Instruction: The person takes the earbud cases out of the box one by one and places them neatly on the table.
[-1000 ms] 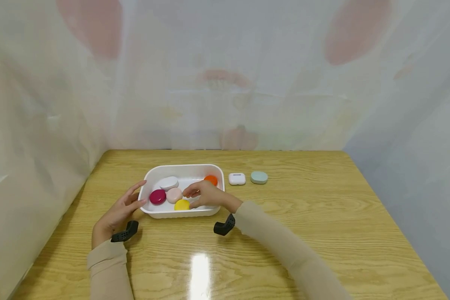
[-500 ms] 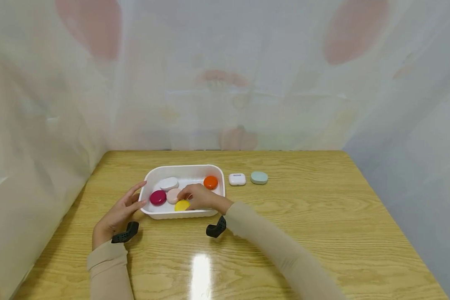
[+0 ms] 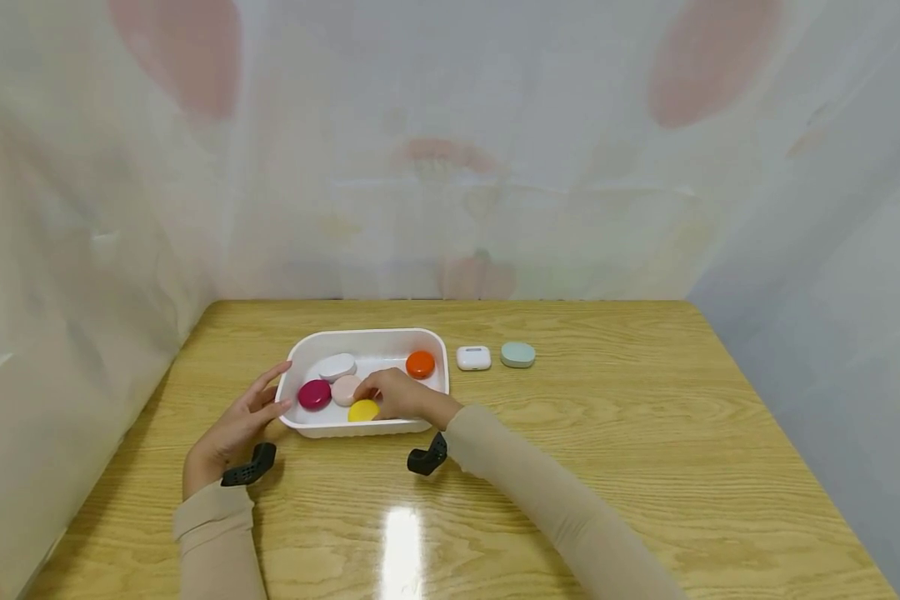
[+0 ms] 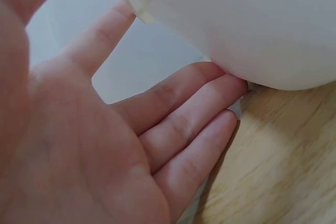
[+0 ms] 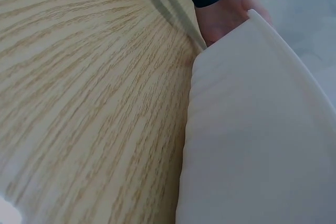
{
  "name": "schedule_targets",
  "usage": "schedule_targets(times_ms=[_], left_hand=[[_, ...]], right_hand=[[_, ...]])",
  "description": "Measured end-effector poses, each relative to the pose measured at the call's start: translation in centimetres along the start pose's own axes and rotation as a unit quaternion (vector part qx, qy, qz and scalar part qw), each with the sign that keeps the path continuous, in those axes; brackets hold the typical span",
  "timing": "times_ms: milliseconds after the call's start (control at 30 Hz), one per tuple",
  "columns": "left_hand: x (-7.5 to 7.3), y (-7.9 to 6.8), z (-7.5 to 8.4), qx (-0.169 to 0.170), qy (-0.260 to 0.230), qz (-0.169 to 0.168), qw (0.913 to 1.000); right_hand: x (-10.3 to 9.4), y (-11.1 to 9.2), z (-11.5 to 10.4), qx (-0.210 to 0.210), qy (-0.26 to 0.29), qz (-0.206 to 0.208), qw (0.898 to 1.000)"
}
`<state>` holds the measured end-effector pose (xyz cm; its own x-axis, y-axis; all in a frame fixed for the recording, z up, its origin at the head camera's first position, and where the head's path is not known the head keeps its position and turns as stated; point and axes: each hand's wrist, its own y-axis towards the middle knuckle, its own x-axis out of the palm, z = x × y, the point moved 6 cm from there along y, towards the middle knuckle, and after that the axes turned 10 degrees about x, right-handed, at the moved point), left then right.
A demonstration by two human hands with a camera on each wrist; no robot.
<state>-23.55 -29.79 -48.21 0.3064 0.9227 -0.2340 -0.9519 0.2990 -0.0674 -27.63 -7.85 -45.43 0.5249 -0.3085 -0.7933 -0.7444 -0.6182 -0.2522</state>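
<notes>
A white tub (image 3: 375,427) holds several small rounded pieces. My left hand (image 3: 243,421) touches the tub's left end, one finger at the rim and the others against the lower wall in the left wrist view. My right hand (image 3: 401,394) reaches down inside, fingers bent. Its fingertips are right at the pale pink round piece (image 3: 345,391), and its thumb is at the right edge of the yellow round piece (image 3: 363,411). I cannot tell whether it grips anything, and the tub wall (image 5: 262,129) hides its fingers in the right wrist view.
Inside the tub also lie a white oval piece (image 3: 337,367), a dark red round piece (image 3: 314,395) and an orange round piece (image 3: 420,364). A white earbuds case (image 3: 473,358) and a mint oval piece (image 3: 517,355) sit right of it on the wooden table (image 3: 607,417).
My right hand has moved left inside the tub to the pale pink and yellow pieces, uncovering the orange piece, then nearly stopped. The left hand has stayed at the tub's end.
</notes>
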Motion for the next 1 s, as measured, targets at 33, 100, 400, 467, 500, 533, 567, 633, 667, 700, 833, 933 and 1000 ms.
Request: schedule_targets(times_ms=[33, 100, 400, 467, 500, 533, 567, 633, 667, 700, 833, 933, 1000], left_hand=[[0.0, 0.0, 0.0, 0.000, 0.000, 0.001, 1.0000], [0.0, 0.0, 0.0, -0.001, 0.000, 0.002, 1.0000], [0.0, -0.1, 0.0, 0.000, -0.006, 0.004, 1.0000], [0.0, -0.1, -0.1, 0.002, -0.006, 0.004, 1.0000], [0.0, -0.1, -0.1, 0.002, -0.005, 0.004, 1.0000], [-0.1, -0.1, -0.1, 0.003, -0.006, 0.003, 1.0000], [-0.1, -0.1, -0.1, 0.003, -0.006, 0.002, 1.0000], [-0.1, 0.0, -0.1, 0.004, -0.004, 0.001, 1.0000], [-0.1, 0.0, -0.1, 0.006, -0.001, 0.001, 1.0000], [-0.1, 0.1, -0.1, 0.006, 0.001, 0.001, 1.0000], [-0.2, 0.2, -0.1, 0.011, 0.012, -0.001, 0.9999], [-0.1, 0.2, -0.1, 0.009, 0.010, 0.000, 0.9999], [-0.2, 0.1, -0.1, 0.007, 0.007, 0.001, 1.0000]], right_hand=[[0.0, 0.0, 0.0, 0.000, -0.004, 0.000, 1.000], [0.1, 0.0, 0.0, -0.001, -0.010, -0.001, 1.000], [0.1, 0.2, 0.0, -0.010, -0.031, 0.011, 0.999], [0.0, 0.1, 0.0, -0.010, -0.034, 0.017, 0.999], [0.0, 0.1, 0.0, -0.010, -0.034, 0.018, 0.999], [0.0, 0.1, 0.0, -0.010, -0.033, 0.019, 0.999], [-0.1, 0.0, 0.0, -0.010, -0.031, 0.020, 0.999], [-0.2, 0.0, 0.1, -0.006, -0.025, 0.024, 0.999], [-0.2, -0.1, 0.2, -0.005, -0.020, 0.026, 0.999], [-0.3, -0.1, 0.2, -0.002, -0.012, 0.027, 1.000], [-0.7, -0.1, 0.5, 0.007, 0.034, 0.037, 0.999], [-1.1, -0.2, 0.5, 0.006, 0.076, 0.044, 0.996], [-1.6, -0.4, 0.3, 0.000, 0.096, 0.049, 0.994]])
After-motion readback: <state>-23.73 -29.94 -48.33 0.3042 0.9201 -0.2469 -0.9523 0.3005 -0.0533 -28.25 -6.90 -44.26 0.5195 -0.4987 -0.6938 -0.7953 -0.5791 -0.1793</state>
